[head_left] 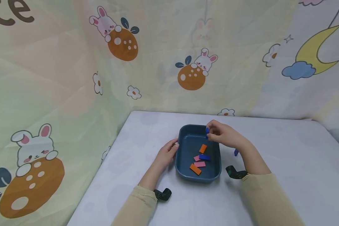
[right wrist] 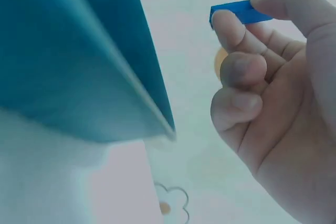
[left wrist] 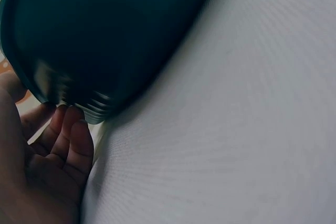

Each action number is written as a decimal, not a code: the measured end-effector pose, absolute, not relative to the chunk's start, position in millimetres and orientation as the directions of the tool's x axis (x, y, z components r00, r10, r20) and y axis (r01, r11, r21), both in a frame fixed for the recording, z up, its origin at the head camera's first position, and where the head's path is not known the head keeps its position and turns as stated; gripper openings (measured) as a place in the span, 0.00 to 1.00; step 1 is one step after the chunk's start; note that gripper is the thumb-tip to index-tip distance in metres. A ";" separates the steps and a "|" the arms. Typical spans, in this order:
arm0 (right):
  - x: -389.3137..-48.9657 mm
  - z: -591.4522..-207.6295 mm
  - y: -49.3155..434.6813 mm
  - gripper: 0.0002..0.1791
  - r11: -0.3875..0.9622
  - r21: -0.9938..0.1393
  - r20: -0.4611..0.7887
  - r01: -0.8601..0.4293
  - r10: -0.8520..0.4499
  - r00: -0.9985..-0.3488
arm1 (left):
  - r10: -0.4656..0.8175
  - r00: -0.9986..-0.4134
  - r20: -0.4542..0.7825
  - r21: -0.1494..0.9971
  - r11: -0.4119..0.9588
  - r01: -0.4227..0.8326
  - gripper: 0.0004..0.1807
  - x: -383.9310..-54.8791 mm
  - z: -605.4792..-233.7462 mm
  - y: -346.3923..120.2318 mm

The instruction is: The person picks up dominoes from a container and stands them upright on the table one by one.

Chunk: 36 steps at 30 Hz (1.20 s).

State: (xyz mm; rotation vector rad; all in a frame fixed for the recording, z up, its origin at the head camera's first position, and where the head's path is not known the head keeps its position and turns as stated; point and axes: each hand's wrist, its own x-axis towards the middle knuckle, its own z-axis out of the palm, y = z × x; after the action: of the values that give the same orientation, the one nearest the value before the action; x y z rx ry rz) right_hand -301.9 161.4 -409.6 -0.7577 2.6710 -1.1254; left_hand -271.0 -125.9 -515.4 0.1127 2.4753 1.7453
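Observation:
A dark blue tray [head_left: 183, 175] stands on the table with several small blocks in it. Inside are an orange block [head_left: 202, 148], a blue block [head_left: 204, 157] lying over part of a pink block [head_left: 196, 158], another pink block [head_left: 199, 164] and a second orange block [head_left: 195, 169]. My left hand [head_left: 166, 153] holds the tray's left side, fingertips against its wall in the left wrist view. Over the tray's far right corner, my right hand [head_left: 224, 134] pinches a blue block [right wrist: 239, 12] between thumb and index finger, its other fingers curled.
Another blue block [head_left: 236, 152] lies on the white-covered table [head_left: 293, 163] right of the tray, partly hidden by the right wrist. Black wrist devices [head_left: 163, 194] sit on both arms. A printed cloth backdrop [head_left: 158, 62] rises behind and left of the table.

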 end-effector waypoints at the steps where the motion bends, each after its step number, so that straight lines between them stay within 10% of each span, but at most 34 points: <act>1: -300.0 -409.5 165.2 0.14 0.598 -0.701 0.057 -0.388 -0.496 -0.867 | 0.126 -0.991 -0.047 0.941 0.337 -0.002 0.26 -270.8 -515.3 -126.5; 36: -256.3 -451.2 320.1 0.20 0.799 -0.568 -0.018 -0.198 -0.253 -0.967 | 0.114 -0.992 -0.060 0.938 0.347 -0.017 0.24 -271.0 -515.2 -124.8</act>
State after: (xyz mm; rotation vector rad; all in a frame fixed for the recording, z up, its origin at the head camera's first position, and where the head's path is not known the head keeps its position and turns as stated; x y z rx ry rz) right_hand -256.3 320.1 -451.2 -0.3628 2.8906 -0.8970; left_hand -271.0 -124.8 -515.2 0.0905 2.4821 1.7299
